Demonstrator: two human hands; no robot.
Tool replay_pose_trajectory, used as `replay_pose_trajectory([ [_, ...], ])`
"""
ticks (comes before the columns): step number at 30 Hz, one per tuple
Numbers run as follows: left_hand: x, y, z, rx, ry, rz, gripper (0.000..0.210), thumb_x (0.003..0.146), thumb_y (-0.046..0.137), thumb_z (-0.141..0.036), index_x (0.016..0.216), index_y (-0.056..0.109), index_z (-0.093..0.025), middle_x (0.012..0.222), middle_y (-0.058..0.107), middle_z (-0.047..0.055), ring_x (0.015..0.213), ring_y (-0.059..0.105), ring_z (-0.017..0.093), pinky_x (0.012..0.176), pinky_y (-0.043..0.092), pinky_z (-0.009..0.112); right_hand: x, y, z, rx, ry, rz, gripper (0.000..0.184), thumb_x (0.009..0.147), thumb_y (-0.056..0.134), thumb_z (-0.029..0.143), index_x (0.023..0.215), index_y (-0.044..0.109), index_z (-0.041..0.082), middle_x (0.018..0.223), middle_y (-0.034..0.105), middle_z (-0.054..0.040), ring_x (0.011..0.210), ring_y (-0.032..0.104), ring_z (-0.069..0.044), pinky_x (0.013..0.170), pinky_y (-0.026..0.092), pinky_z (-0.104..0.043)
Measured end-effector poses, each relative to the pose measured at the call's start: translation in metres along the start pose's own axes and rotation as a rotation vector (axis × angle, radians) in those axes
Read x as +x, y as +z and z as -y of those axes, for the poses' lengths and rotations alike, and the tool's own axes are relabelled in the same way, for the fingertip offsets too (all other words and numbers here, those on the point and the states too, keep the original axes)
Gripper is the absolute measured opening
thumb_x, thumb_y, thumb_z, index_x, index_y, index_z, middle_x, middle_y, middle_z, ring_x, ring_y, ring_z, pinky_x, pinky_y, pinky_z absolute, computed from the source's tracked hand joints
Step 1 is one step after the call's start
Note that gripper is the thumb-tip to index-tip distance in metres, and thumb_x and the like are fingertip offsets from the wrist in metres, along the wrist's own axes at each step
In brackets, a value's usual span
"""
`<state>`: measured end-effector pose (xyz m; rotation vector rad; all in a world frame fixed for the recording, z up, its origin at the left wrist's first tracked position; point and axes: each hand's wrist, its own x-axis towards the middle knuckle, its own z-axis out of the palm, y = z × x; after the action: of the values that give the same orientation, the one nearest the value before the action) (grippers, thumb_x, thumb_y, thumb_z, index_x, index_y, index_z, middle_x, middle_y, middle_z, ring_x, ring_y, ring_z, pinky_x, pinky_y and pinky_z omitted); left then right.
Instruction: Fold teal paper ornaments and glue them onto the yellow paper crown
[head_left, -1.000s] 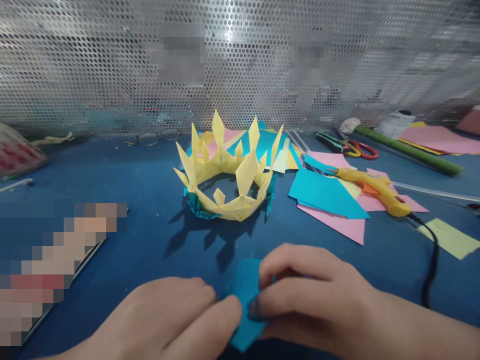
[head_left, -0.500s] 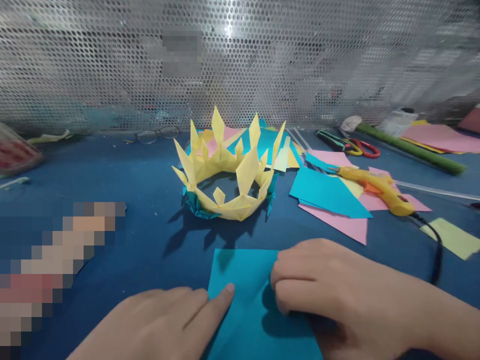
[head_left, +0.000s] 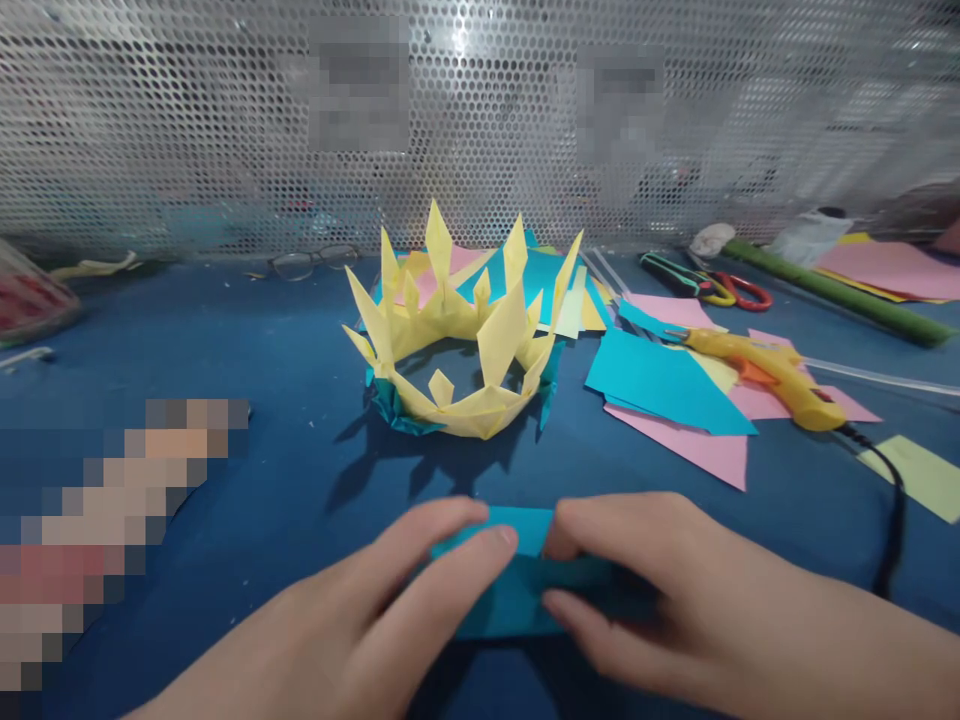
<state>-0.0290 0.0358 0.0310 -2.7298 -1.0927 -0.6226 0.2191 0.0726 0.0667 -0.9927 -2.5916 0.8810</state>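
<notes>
Before a perforated screen (head_left: 480, 130), over a blue table (head_left: 255, 350), grips bent blue paper (head_left: 517, 590) between thumb and fingers of left hand (head_left: 352, 610) and right hand (head_left: 667, 575) alike. Holds it in front of the yellow crown (head_left: 480, 418), well apart from the glue gun (head_left: 799, 388).

Your paper sheet (head_left: 504, 592) lies between your left hand (head_left: 360, 610) and right hand (head_left: 667, 590); beyond it sits a paper crown (head_left: 499, 340). Right of the crown, a glue gun (head_left: 769, 375) rests on paper scraps (head_left: 664, 382), scissors (head_left: 739, 291) behind.

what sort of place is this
Probably a paper-craft workspace: a spiky paper crown, loose coloured sheets and what looks like a glue gun share a blue table.
</notes>
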Motion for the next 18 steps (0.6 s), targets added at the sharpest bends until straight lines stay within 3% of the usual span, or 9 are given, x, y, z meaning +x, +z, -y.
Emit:
replay_pose_trajectory([
  [2,0.007,0.001,0.005,0.010,0.006,0.040,0.050,0.089,0.031,-0.002,0.125,0.057,-0.026,0.134,0.060,0.003,0.107,0.067,0.011,0.087,0.054,0.018,0.001,0.003,-0.001,0.063,0.116,-0.064,0.021,0.087,0.057,0.014,0.104,0.057,0.026,0.079,0.066,0.0064,0.060,0.057,-0.008,0.052,0.043,-0.015],
  [5,0.011,0.005,0.006,0.122,0.052,-0.001,0.046,0.090,0.031,-0.005,0.110,0.066,-0.027,0.127,0.064,0.004,0.110,0.065,0.021,0.089,0.056,0.034,0.003,0.007,-0.002,0.147,0.127,-0.127,0.035,0.085,0.056,0.004,0.109,0.059,0.030,0.081,0.068,0.0101,0.060,0.059,-0.005,0.055,0.044,-0.012],
  [7,0.007,0.009,0.001,0.176,0.091,-0.068,0.041,0.095,0.032,-0.012,0.113,0.066,-0.026,0.122,0.068,0.000,0.115,0.061,0.021,0.102,0.048,0.037,0.005,0.009,-0.002,0.151,0.107,-0.161,0.030,0.084,0.057,0.002,0.098,0.065,0.027,0.082,0.071,0.0094,0.064,0.062,-0.005,0.060,0.046,-0.012],
  [9,0.000,0.015,-0.006,0.187,0.150,-0.103,0.037,0.099,0.031,-0.018,0.117,0.063,-0.024,0.118,0.070,-0.002,0.115,0.058,0.015,0.115,0.029,0.029,0.006,0.011,-0.002,0.145,0.108,-0.180,0.024,0.086,0.058,0.004,0.090,0.069,0.025,0.084,0.072,0.0073,0.070,0.065,-0.006,0.065,0.048,-0.014],
  [11,-0.008,0.022,-0.013,0.204,0.173,-0.070,0.039,0.101,0.027,-0.019,0.123,0.059,-0.021,0.121,0.069,-0.002,0.120,0.055,0.013,0.118,0.016,0.028,0.006,0.013,-0.003,0.136,0.134,-0.187,0.022,0.086,0.058,0.006,0.088,0.070,0.024,0.081,0.072,0.0057,0.070,0.066,-0.008,0.065,0.049,-0.015],
  [18,-0.022,0.044,-0.022,0.283,0.126,-0.020,0.039,0.099,0.038,-0.020,0.137,0.045,-0.020,0.135,0.062,0.002,0.146,0.022,0.024,0.120,0.014,0.035,0.002,0.018,-0.005,0.093,0.122,-0.273,0.022,0.084,0.059,0.007,0.091,0.071,0.024,0.077,0.069,0.0038,0.066,0.065,-0.008,0.058,0.049,-0.014],
])
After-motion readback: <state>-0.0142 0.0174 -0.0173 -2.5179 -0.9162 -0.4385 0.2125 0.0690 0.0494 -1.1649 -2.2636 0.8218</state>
